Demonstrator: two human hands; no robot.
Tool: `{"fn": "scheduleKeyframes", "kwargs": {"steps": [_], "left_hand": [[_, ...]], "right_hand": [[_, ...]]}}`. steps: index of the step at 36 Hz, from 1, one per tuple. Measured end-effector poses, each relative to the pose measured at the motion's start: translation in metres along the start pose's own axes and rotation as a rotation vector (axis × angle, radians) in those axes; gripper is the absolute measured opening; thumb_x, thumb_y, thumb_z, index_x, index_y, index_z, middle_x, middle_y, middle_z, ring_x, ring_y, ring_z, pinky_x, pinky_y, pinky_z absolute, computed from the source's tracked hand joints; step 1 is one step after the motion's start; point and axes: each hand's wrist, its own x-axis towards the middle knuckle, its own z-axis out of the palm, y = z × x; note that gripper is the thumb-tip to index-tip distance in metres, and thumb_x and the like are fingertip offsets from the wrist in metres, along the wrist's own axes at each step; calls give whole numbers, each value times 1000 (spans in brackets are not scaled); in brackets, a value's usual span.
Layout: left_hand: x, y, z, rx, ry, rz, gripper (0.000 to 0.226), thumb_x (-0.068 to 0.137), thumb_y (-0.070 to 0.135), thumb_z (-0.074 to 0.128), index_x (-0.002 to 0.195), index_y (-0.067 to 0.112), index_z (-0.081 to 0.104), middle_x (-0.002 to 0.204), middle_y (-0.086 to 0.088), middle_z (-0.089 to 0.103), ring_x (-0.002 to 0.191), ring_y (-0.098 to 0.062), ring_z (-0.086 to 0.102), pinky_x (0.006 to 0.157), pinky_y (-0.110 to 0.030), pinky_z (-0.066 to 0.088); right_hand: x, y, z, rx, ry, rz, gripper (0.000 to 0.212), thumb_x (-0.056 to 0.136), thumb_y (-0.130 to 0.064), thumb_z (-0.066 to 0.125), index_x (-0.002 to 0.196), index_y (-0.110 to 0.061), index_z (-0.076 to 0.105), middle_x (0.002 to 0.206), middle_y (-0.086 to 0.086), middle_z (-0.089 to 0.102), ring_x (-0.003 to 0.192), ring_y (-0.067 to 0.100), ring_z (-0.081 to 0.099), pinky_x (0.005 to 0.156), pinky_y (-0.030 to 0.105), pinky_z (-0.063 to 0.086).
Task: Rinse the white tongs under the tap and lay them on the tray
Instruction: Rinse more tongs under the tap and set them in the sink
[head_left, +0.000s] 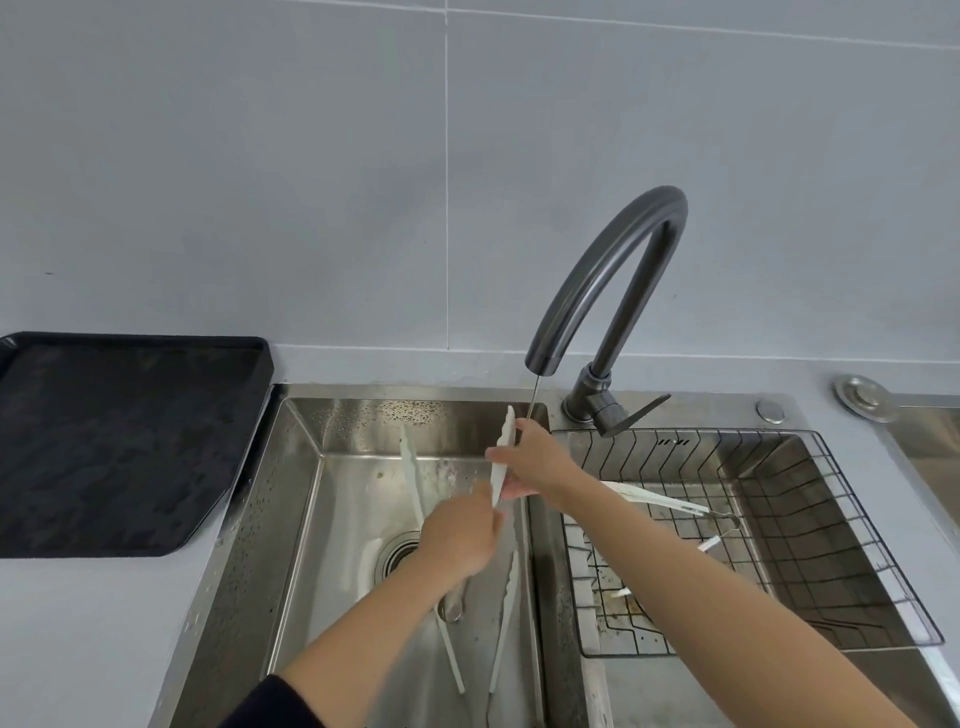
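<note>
I hold a pair of white tongs upright over the left sink basin, its two arms spread apart. My left hand grips the lower, hinge end, where a metal ring hangs below my palm. My right hand pinches the right arm of the tongs near its scalloped tip. A thin stream of water falls from the dark curved tap onto that tip and my right fingers. The black tray sits on the counter to the left of the sink, with nothing on it.
A second pair of white tongs lies in the left basin near the drain. A third pair of white tongs rests in the black wire basket set in the right basin. Grey counter and tiled wall surround the sink.
</note>
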Motion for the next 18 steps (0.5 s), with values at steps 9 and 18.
{"fn": "scheduleKeyframes", "kwargs": {"steps": [9, 18], "left_hand": [[-18, -37, -17, -175, 418, 46, 23, 97, 25, 38, 104, 14, 58, 69, 12, 50, 57, -2, 43, 55, -16, 34], [-9, -60, -33, -1032, -89, -218, 17, 89, 32, 56, 94, 16, 55, 86, -4, 59, 86, -19, 58, 84, -36, 49]], "right_hand": [[6, 10, -3, 66, 64, 82, 11, 93, -4, 39, 104, -3, 40, 80, 14, 47, 67, 24, 59, 70, 39, 57], [3, 7, 1, 476, -100, 195, 17, 93, 6, 32, 109, 3, 34, 98, 21, 46, 71, 27, 57, 58, 35, 57]]}}
